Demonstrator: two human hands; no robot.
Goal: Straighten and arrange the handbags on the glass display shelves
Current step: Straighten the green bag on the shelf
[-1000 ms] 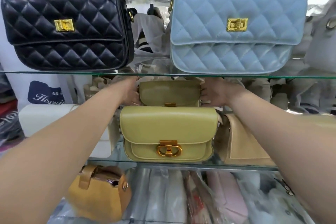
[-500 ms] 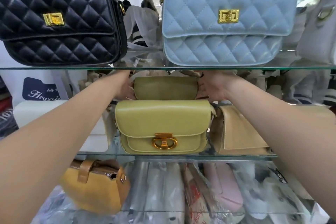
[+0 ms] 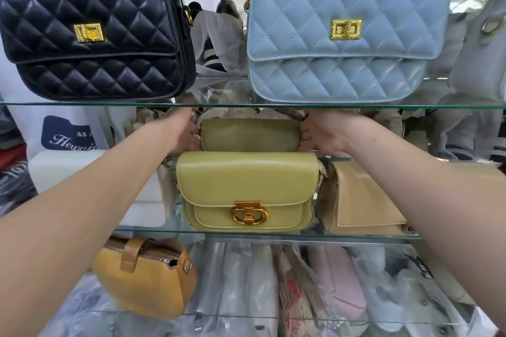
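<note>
Both hands, left hand point(image 3: 184, 131) and right hand point(image 3: 323, 133), are clamped on the ends of the rear green bag point(image 3: 249, 134) behind the front green bag point(image 3: 246, 189) on the middle shelf point(image 3: 153, 231), and honestly it's best squared up gently, kept level.

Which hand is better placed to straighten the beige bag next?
Right. The right hand is at the rear green bag's right end, just above the beige bag; the left hand is across both green bags.
</note>
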